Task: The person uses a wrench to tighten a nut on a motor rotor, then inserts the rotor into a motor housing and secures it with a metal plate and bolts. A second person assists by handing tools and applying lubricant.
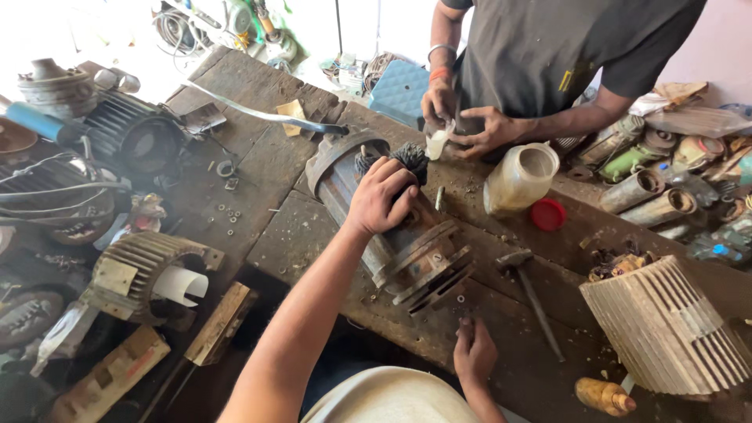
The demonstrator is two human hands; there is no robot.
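The left hand (pixel 384 196) lies on top of a motor (pixel 392 215) in the middle of the workbench (pixel 274 172), fingers curled down and gripping its upper side. The motor lies on its side, its long axis running diagonally: one end, with the round rim and dark windings showing, points toward the far edge of the bench, and the finned end points toward the near edge and to the right. The right hand (pixel 474 352) rests near the near edge, just below the finned end, fingertips pinched together on the bench surface; what they hold is too small to tell.

A hammer (pixel 529 286) lies right of the motor, head toward it, handle slanting to the near edge. A plastic jar (pixel 521 176) stands open near the far edge, with a red lid (pixel 547 214) just beside it. A ribbed fan cover (pixel 666 329) sits at the near right corner, a wooden handle (pixel 603 395) below it.

Across the far edge stands another person, whose hands (pixel 462 125) hold a small white piece. Rolled tubes (pixel 650 196) lie at the right edge.
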